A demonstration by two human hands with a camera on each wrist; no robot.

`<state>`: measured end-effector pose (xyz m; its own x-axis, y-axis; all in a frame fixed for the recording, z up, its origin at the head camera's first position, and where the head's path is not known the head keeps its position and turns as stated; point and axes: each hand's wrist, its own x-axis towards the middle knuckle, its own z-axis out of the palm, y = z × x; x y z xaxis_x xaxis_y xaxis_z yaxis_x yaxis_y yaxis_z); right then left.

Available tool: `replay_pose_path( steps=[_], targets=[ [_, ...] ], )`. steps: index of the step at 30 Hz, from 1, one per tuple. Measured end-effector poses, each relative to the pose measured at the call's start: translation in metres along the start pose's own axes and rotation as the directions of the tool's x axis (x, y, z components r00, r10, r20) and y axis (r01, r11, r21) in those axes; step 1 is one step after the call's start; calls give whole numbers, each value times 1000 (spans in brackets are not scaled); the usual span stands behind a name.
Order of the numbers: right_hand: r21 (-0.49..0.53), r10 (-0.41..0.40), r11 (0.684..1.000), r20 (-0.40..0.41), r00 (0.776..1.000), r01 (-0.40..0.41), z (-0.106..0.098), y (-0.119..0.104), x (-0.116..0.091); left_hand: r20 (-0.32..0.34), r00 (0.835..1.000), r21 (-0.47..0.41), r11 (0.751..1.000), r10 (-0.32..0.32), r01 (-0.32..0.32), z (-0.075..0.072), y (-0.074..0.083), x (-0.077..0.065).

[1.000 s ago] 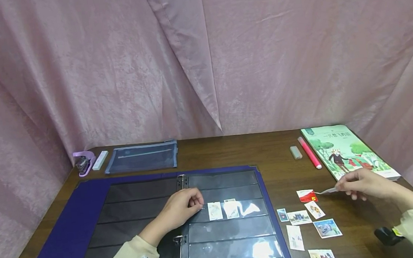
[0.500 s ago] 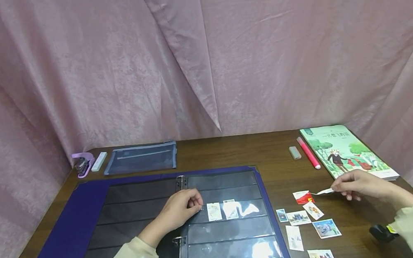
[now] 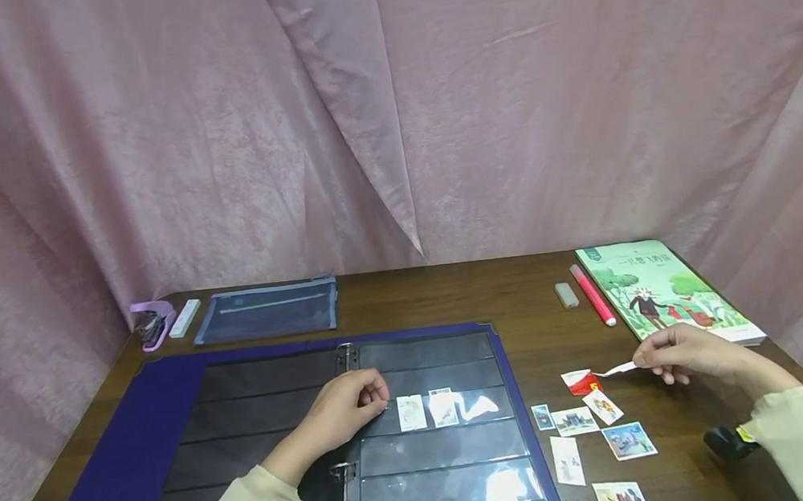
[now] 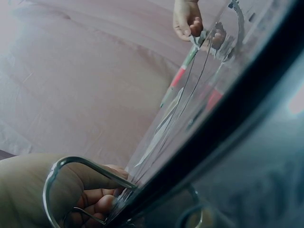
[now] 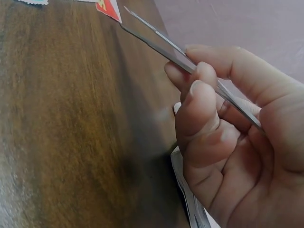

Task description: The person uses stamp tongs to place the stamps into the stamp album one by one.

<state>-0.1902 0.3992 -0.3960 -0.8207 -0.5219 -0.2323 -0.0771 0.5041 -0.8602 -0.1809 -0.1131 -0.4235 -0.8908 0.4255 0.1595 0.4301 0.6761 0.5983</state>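
My right hand (image 3: 691,356) pinches metal tweezers (image 5: 161,50) between thumb and fingers. The tweezers' tips stand apart, one right at the edge of a red-and-white stamp (image 3: 583,383) on the table. At the album (image 3: 104,481), my left hand (image 3: 337,414) has its thumb and index finger pinched at the left end of a clear pocket strip on the right page. Farther along that row sit two pale stamps (image 3: 411,412). In the left wrist view, a metal ring (image 4: 85,164) of the binder crosses in front of the left hand (image 4: 42,190).
More stamps (image 3: 629,441) lie loose right of the album. Behind them are an eraser (image 3: 566,295), a red marker (image 3: 592,295) and a green book (image 3: 667,289). A mesh pouch (image 3: 265,310), a white bar (image 3: 184,318) and a purple stapler-like tool (image 3: 154,324) stand at the back left.
The tweezers have shifted slightly left with the right hand, staying by the red-and-white stamp, which is turned a little. The left hand keeps its place on the album; the head view has drifted slightly.
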Motion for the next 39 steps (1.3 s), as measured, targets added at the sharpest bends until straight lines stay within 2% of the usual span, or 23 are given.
replay_pose_path(
  steps=[7, 20, 39],
  targets=[
    [13, -38, 999, 46, 998, 37, -2, -1, 2, 4, 1000, -4, 1000, -18, 18, -1, 0, 0],
    [72, -31, 997, 78, 996, 26, 1, 7, 9, -2, 1000, -2, 1000, -22, 22, -2, -2, -1],
    [18, -46, 999, 25, 999, 46, 8, 2, 13, 7, 999, -14, 999, -32, 32, -2, 0, -1]
  ],
)
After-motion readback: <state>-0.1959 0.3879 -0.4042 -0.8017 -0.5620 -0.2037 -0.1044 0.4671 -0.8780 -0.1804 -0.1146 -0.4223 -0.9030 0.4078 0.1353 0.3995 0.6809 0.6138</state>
